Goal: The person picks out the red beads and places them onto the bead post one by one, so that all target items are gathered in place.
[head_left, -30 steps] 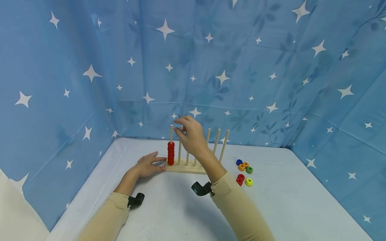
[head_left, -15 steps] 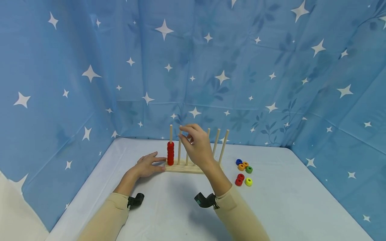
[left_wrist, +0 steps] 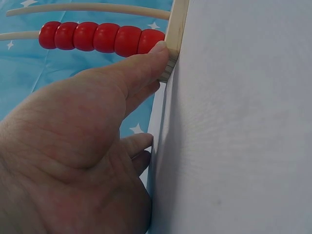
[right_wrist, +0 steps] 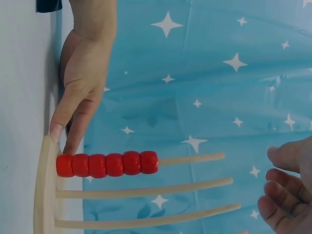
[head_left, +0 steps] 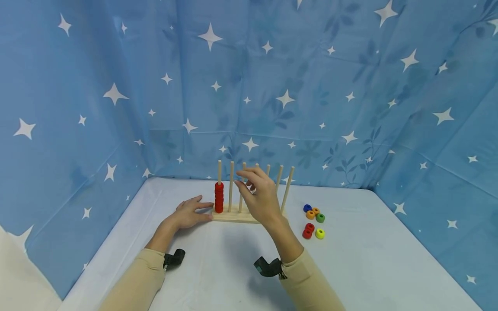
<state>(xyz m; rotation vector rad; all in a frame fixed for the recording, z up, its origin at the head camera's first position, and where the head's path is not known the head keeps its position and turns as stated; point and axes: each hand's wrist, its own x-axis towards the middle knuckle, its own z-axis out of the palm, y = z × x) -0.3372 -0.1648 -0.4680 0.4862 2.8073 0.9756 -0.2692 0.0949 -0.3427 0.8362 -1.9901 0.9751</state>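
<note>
My left hand point(head_left: 189, 214) lies at the left end of the wooden base point(head_left: 237, 218) of a peg rack. Its thumb point(left_wrist: 146, 66) and index finger, both nearly straight, touch that end. Several red beads point(right_wrist: 114, 165) are stacked at the bottom of the leftmost peg point(head_left: 219, 170), whose upper part is bare. My right hand point(head_left: 260, 196) hovers in front of the middle pegs, holding nothing, fingers loosely bent and thumb apart from the index finger. In the right wrist view its fingertips are well off the peg ends. The other pegs that show carry no beads.
Right of the rack lie loose beads: blue point(head_left: 307, 208), two orange point(head_left: 310, 214), green point(head_left: 320, 217), two red point(head_left: 307, 233) and yellow point(head_left: 320, 233). A white cloth point(head_left: 373, 259) covers the table. Behind it hangs a blue star-patterned curtain point(head_left: 241, 116).
My right hand has moved right and down, away from the top of the leftmost peg. The left hand stays at the base; the red stack looks the same.
</note>
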